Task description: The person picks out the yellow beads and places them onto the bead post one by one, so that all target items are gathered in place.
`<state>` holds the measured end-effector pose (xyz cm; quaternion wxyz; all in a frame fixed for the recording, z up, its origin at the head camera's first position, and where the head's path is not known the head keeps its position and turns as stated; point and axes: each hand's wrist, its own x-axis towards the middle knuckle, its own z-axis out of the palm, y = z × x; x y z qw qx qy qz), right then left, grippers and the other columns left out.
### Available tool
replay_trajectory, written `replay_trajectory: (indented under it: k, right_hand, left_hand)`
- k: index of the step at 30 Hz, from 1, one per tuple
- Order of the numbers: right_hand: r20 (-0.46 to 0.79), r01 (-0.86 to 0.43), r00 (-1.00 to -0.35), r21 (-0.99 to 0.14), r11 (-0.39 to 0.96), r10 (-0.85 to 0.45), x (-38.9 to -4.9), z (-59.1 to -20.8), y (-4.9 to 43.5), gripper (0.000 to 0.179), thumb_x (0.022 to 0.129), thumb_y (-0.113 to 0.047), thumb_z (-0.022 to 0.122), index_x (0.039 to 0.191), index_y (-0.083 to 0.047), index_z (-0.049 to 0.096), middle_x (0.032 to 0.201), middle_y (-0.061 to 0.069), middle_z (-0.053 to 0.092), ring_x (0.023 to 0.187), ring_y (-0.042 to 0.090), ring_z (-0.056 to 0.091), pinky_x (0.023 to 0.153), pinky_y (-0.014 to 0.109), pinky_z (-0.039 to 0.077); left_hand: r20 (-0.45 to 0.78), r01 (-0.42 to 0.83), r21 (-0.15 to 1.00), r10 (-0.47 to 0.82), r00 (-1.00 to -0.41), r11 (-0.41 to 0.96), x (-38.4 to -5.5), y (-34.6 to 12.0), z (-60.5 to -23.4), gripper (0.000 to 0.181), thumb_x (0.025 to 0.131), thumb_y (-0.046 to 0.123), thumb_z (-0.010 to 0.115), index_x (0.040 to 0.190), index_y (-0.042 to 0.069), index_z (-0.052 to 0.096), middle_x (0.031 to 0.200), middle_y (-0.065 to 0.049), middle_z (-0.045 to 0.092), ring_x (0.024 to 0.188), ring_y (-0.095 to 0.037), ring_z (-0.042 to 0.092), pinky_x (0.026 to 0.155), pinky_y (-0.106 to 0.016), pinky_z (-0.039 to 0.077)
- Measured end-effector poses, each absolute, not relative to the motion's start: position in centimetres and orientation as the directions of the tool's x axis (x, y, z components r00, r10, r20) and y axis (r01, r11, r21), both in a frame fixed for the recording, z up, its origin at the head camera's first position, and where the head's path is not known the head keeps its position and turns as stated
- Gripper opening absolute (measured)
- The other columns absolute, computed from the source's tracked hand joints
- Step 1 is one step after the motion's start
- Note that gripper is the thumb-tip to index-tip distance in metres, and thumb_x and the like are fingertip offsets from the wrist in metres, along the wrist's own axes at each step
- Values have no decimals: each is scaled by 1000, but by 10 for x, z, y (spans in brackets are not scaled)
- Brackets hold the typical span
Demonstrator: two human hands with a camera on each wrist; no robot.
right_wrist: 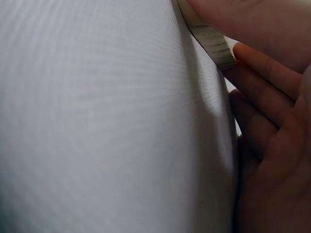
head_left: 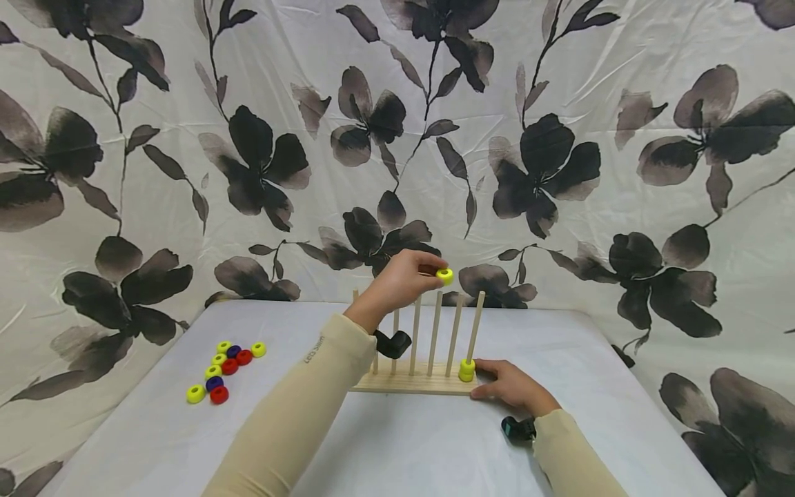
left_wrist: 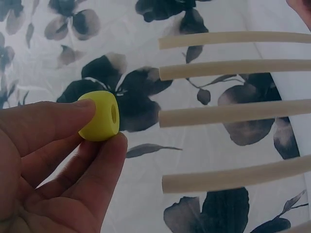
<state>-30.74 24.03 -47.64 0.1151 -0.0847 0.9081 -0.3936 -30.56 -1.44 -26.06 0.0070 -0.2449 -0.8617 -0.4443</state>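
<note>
My left hand (head_left: 404, 281) is raised over the peg stand and pinches a yellow bead (head_left: 444, 276) between thumb and fingertips. The left wrist view shows the hole of this bead facing the tips of the wooden pegs (left_wrist: 194, 117). Low on the rightmost peg (head_left: 476, 324) sit two yellow beads (head_left: 466, 371), one on the other. My right hand (head_left: 512, 388) grips the right end of the stand's wooden base (head_left: 410, 384), thumb at the front. In the right wrist view the base's end (right_wrist: 214, 43) lies between thumb and fingers.
Several loose beads lie at the left of the white table (head_left: 397, 455): yellow ones (head_left: 195, 394), red ones (head_left: 219, 395) and dark blue ones (head_left: 214, 383). A flowered cloth (head_left: 447, 186) hangs behind the table's back edge.
</note>
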Motion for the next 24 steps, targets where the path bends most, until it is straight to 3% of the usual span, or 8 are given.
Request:
replay_trajectory:
  k: [24]
  right_hand:
    - [-173,-20,-957,-759,651,-231,-307,-474,240,77,70,-31,85,138,-14,55,148,11,48,141,37,36,114,61,25]
  left_hand:
    - [236,467,744,466,-853,478,-313,25,-268,32,91,11,65,123,8,66,116,-7,68,101,-16,66,85,-26,56]
